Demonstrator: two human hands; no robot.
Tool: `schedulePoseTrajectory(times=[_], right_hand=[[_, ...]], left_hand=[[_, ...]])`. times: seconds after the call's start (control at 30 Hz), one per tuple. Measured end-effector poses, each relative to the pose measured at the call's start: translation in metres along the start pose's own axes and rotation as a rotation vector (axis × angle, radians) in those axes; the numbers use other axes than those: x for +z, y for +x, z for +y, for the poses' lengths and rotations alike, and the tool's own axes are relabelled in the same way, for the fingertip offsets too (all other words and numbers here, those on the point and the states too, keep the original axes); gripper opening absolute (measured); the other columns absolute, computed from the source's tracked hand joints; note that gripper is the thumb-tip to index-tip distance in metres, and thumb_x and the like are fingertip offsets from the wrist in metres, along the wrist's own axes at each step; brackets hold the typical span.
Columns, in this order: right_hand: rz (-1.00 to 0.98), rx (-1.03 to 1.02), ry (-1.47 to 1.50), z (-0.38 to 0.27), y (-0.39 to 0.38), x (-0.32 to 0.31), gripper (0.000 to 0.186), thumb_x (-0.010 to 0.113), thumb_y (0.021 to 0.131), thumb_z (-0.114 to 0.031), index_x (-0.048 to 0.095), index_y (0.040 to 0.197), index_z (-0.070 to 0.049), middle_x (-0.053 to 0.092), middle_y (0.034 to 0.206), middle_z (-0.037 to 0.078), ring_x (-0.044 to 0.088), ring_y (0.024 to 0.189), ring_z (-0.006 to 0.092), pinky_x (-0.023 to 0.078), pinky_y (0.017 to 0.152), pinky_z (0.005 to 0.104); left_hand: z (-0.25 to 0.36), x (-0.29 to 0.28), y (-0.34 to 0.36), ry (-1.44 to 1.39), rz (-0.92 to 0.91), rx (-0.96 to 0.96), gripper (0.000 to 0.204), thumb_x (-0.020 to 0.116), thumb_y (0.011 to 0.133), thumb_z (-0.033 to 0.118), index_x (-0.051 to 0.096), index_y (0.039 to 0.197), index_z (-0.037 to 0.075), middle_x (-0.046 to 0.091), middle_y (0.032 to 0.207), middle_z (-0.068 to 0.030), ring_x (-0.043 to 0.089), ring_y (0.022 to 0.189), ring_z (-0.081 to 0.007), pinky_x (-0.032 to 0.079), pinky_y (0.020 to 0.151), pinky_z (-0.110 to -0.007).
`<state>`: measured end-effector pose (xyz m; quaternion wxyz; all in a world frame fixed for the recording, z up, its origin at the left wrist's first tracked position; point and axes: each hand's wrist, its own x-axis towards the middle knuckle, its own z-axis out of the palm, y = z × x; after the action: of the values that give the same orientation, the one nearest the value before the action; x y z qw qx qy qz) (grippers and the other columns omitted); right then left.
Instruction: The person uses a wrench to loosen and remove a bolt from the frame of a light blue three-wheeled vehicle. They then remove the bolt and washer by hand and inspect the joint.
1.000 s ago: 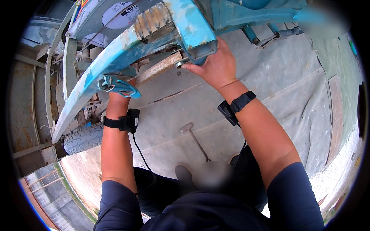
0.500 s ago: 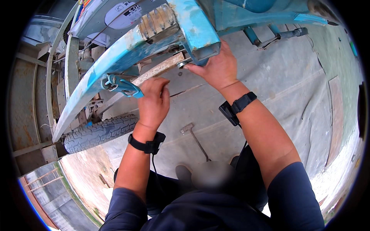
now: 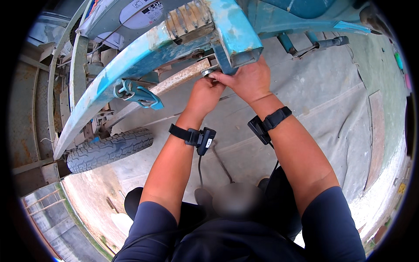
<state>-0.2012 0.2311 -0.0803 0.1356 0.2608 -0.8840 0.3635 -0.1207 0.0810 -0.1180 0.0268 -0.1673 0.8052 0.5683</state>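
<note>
My right hand (image 3: 252,81) grips the lower end of a blue square metal tube (image 3: 231,26), its fingers hidden behind it and its thumb on a round metal fitting (image 3: 207,72). My left hand (image 3: 206,94) is closed just below that fitting, touching my right thumb; what its fingers hold is hidden. A rusty metal bar (image 3: 179,79) runs leftward from the fitting beneath a curved blue rail (image 3: 113,70). A blue hinged bracket (image 3: 137,94) hangs from that rail.
A tire (image 3: 109,150) and rusty vehicle framework (image 3: 32,109) are at the left. A blue body panel (image 3: 297,13) with a tubular piece (image 3: 329,43) is at upper right. A long-handled tool (image 3: 223,166) lies on the grey ground sheet (image 3: 323,113) near my feet.
My left hand has left the blue bracket and moved right and up along the bar to beside my right hand, which stays on the tube end.
</note>
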Motion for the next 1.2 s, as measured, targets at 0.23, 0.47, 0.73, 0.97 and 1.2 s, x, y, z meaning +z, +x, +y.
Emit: schedulePoseTrajectory(times=[0.23, 0.47, 0.73, 0.97, 1.2], right_hand=[[-0.005, 0.019, -0.006, -0.001, 0.0, 0.0, 0.079, 0.096, 0.061, -0.047, 0.069, 0.125, -0.009, 0.071, 0.13, 0.007, 0.057, 0.135, 0.0362, 0.05, 0.111, 0.0436], [-0.009, 0.02, 0.002, -0.002, 0.0, -0.002, 0.08, 0.097, 0.061, -0.047, 0.069, 0.126, -0.008, 0.07, 0.131, 0.008, 0.057, 0.135, 0.036, 0.05, 0.111, 0.0435], [-0.024, 0.017, 0.011, -0.002, 0.001, -0.003, 0.081, 0.097, 0.061, -0.049, 0.069, 0.125, -0.008, 0.07, 0.131, 0.009, 0.057, 0.136, 0.0361, 0.049, 0.112, 0.0434], [-0.033, 0.012, -0.004, -0.002, 0.0, -0.002, 0.083, 0.096, 0.061, -0.05, 0.068, 0.127, -0.008, 0.069, 0.132, 0.008, 0.056, 0.136, 0.0363, 0.049, 0.112, 0.0434], [-0.05, 0.016, 0.007, 0.0, 0.0, -0.004, 0.085, 0.095, 0.061, -0.053, 0.068, 0.127, -0.008, 0.069, 0.132, 0.008, 0.055, 0.137, 0.0367, 0.05, 0.111, 0.0437]], left_hand=[[0.001, 0.015, 0.004, -0.469, 0.051, -0.091, 0.016, 0.065, 0.097, 0.003, 0.073, 0.108, -0.005, 0.074, 0.1, -0.0082, 0.071, 0.089, -0.0184, 0.059, 0.085, -0.034], [0.017, 0.017, -0.001, -0.642, 0.068, -0.118, 0.014, 0.061, 0.098, -0.005, 0.073, 0.106, -0.003, 0.073, 0.106, -0.0098, 0.072, 0.094, -0.021, 0.062, 0.092, -0.038], [-0.002, 0.006, 0.005, -0.364, 0.055, -0.004, 0.015, 0.064, 0.097, -0.003, 0.074, 0.108, -0.001, 0.074, 0.101, -0.0058, 0.071, 0.091, -0.0163, 0.061, 0.081, -0.034], [0.002, 0.005, 0.002, -0.452, 0.027, -0.026, 0.018, 0.065, 0.096, -0.003, 0.075, 0.11, 0.001, 0.075, 0.102, -0.0046, 0.071, 0.09, -0.0141, 0.062, 0.079, -0.032], [0.012, 0.006, -0.005, -0.404, -0.027, -0.107, 0.012, 0.068, 0.098, 0.001, 0.076, 0.107, 0.001, 0.076, 0.102, -0.0043, 0.07, 0.091, -0.0136, 0.06, 0.08, -0.031]])
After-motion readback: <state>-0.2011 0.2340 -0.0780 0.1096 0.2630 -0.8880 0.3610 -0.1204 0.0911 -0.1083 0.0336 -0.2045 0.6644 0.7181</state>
